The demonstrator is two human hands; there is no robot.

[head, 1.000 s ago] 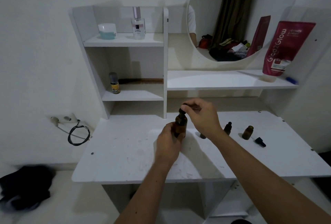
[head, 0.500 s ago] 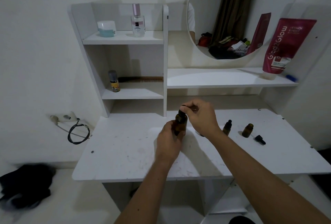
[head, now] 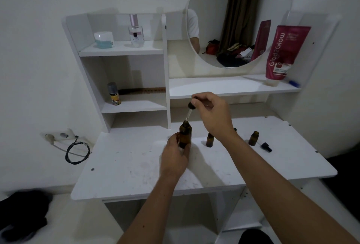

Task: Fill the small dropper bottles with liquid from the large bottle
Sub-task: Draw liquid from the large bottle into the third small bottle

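Observation:
The large amber bottle (head: 185,134) stands upright on the white table (head: 124,163), and my left hand (head: 174,158) grips its lower half. My right hand (head: 211,113) pinches the black bulb of its dropper (head: 190,108); the glass tube hangs straight down with its tip at the bottle's mouth. An open small amber bottle (head: 209,140) stands just right of the large one, partly behind my right wrist. Another open small bottle (head: 253,138) stands further right, with a loose black dropper cap (head: 266,146) lying beside it. A third small bottle's tip (head: 235,129) peeks out behind my wrist.
White shelves behind the table hold a jar (head: 103,39), a perfume bottle (head: 136,31), a small yellow-labelled bottle (head: 114,94) and a red tube (head: 284,52) under a round mirror. A coiled black cable (head: 77,151) hangs at the table's left edge.
My right hand has lifted the dropper up out of the large bottle, so the glass tube now shows above the neck. My left hand keeps its grip on the bottle.

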